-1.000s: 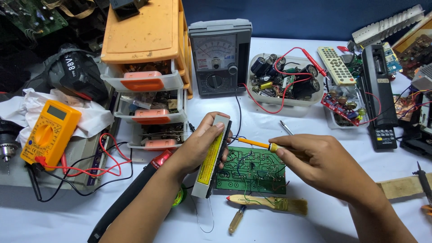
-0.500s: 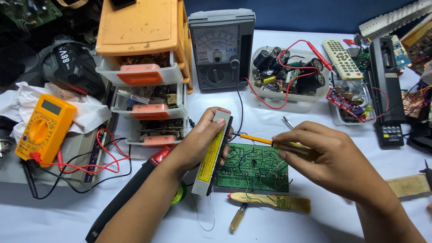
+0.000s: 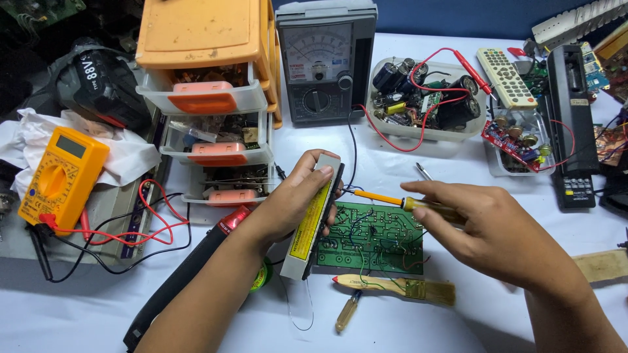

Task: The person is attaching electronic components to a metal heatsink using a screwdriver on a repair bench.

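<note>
The right hand has edged its screwdriver left toward the long grey case, light and rigid, which the left hand clasps mid-length over the fragile circuit board.

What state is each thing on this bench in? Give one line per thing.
left hand: gripping the grey device, tilted on edge
right hand: holding the yellow probe, tip at the device
green circuit board: flat, solder side up
orange drawer unit: drawers shut
brush: lying flat
</note>
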